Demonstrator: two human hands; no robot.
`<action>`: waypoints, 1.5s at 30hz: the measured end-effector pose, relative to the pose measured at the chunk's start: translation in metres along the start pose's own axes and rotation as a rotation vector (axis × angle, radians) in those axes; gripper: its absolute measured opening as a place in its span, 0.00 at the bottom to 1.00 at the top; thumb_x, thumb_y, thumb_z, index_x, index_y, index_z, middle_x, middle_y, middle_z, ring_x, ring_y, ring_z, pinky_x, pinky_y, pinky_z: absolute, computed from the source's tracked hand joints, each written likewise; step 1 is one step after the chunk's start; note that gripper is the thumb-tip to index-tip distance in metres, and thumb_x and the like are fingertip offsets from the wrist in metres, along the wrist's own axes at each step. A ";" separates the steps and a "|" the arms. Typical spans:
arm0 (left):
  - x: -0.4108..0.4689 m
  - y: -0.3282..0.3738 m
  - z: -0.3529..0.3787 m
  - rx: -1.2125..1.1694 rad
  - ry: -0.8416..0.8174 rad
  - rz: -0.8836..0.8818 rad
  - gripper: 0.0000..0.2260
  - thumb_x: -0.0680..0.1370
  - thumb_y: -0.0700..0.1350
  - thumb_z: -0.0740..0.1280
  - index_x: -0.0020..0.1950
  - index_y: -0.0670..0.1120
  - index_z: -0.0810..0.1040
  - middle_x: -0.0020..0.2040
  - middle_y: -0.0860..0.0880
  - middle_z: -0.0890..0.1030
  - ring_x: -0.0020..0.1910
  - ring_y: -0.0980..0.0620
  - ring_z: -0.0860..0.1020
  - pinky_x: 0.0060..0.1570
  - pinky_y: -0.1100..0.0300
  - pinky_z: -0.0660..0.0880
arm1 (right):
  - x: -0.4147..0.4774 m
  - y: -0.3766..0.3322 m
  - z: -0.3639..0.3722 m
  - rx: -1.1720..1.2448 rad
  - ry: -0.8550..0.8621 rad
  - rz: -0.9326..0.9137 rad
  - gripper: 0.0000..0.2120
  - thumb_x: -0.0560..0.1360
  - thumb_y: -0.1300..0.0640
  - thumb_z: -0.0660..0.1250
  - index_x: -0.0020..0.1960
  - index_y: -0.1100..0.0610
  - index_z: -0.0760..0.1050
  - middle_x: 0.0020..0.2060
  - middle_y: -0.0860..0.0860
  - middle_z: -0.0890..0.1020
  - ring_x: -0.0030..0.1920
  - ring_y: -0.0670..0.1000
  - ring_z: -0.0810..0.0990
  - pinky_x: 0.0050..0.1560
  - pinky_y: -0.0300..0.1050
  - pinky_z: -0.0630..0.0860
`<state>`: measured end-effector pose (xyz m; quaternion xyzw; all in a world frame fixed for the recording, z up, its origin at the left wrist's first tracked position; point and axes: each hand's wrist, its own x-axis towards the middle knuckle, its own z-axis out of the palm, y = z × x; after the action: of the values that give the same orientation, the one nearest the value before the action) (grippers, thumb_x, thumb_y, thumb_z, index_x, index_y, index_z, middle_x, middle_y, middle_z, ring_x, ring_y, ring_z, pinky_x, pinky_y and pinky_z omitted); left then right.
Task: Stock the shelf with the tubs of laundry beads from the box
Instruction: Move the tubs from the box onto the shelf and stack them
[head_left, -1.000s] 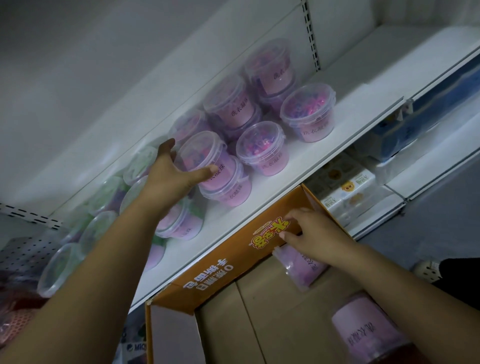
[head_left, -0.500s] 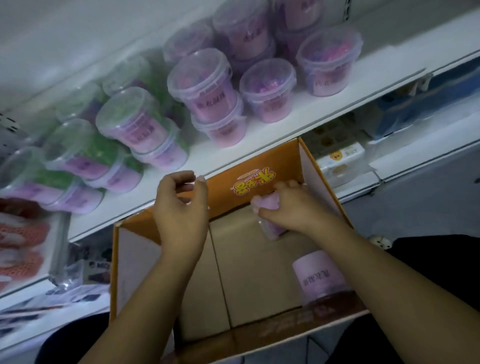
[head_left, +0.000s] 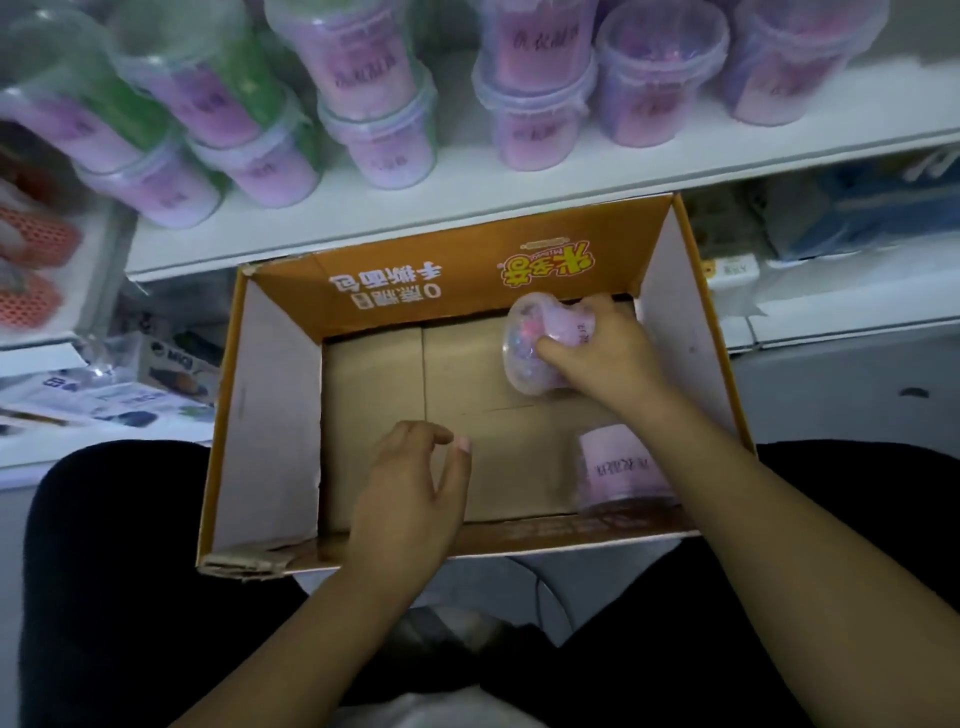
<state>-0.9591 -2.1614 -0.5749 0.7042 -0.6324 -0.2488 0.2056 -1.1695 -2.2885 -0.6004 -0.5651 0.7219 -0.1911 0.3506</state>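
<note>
An open orange cardboard box (head_left: 270, 395) rests on my lap below the white shelf (head_left: 467, 208). My right hand (head_left: 597, 358) is closed around a pink tub of laundry beads (head_left: 524, 343), tipped on its side near the box's far right corner. A second pink tub (head_left: 618, 470) stands in the near right corner, partly behind my right forearm. My left hand (head_left: 410, 488) hovers inside the box over its bare bottom, fingers apart and holding nothing. Several pink and green tubs (head_left: 540, 104) are stacked two high along the shelf.
Lower shelves hold packaged goods (head_left: 156, 379) at the left and blue boxes (head_left: 857, 208) at the right. Orange mesh items (head_left: 31, 260) sit at the far left. My dark-clothed legs flank the box.
My left hand left the shelf tubs and dropped into the box. My right hand has turned and raised the tub it holds. The view tilted down from the shelf to the box.
</note>
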 end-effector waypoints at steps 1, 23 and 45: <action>-0.004 -0.001 0.000 0.004 -0.004 0.001 0.16 0.83 0.57 0.58 0.56 0.49 0.80 0.52 0.54 0.80 0.52 0.57 0.76 0.54 0.57 0.75 | -0.006 -0.002 -0.002 0.092 0.002 0.025 0.28 0.70 0.41 0.73 0.65 0.51 0.71 0.51 0.46 0.75 0.53 0.50 0.76 0.48 0.46 0.76; 0.042 0.026 -0.065 -1.256 -0.425 -0.760 0.24 0.75 0.60 0.71 0.65 0.47 0.79 0.57 0.39 0.85 0.56 0.42 0.84 0.50 0.52 0.81 | -0.092 -0.033 -0.014 0.577 -0.368 -0.103 0.36 0.69 0.27 0.63 0.73 0.41 0.66 0.63 0.39 0.78 0.61 0.41 0.79 0.58 0.39 0.79; 0.093 0.068 -0.100 -0.678 -0.492 -0.228 0.38 0.62 0.63 0.76 0.66 0.42 0.79 0.61 0.39 0.82 0.62 0.38 0.80 0.67 0.42 0.73 | -0.094 -0.032 -0.024 0.377 0.048 -0.424 0.42 0.60 0.39 0.82 0.70 0.37 0.67 0.61 0.27 0.73 0.63 0.34 0.72 0.57 0.27 0.73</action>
<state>-0.9445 -2.2640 -0.4626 0.5820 -0.4630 -0.6241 0.2398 -1.1538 -2.2114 -0.5353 -0.6236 0.5474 -0.4044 0.3847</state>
